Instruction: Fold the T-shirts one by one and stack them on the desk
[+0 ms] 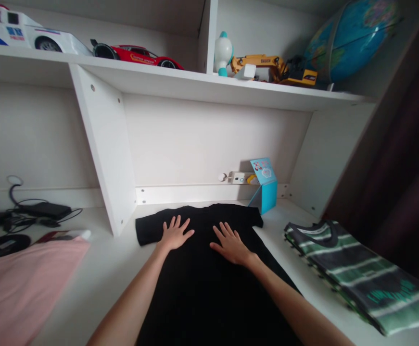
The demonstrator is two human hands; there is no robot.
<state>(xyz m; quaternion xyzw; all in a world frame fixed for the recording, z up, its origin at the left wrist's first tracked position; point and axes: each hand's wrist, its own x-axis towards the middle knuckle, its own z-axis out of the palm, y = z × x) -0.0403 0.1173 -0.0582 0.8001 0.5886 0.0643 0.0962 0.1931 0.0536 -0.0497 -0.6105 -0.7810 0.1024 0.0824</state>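
Observation:
A black T-shirt (209, 288) lies spread out on the white desk (82, 283), its collar end toward the back panel and its short sleeves out to both sides. My left hand (175, 234) rests flat on the upper left of the shirt with fingers spread. On the upper right of it lies my right hand (231, 244), palm down and fingers apart. Neither hand grasps anything. The shirt's lower end runs out of view at the bottom, between my forearms.
A folded green and grey striped shirt (361, 269) lies to the right, pink cloth (29, 288) to the left. Behind the cloth sits a black adapter (45, 210) with cables. A blue folded card (267, 187) stands by a power strip (238, 178). Toys and a globe (349, 38) occupy the shelf above.

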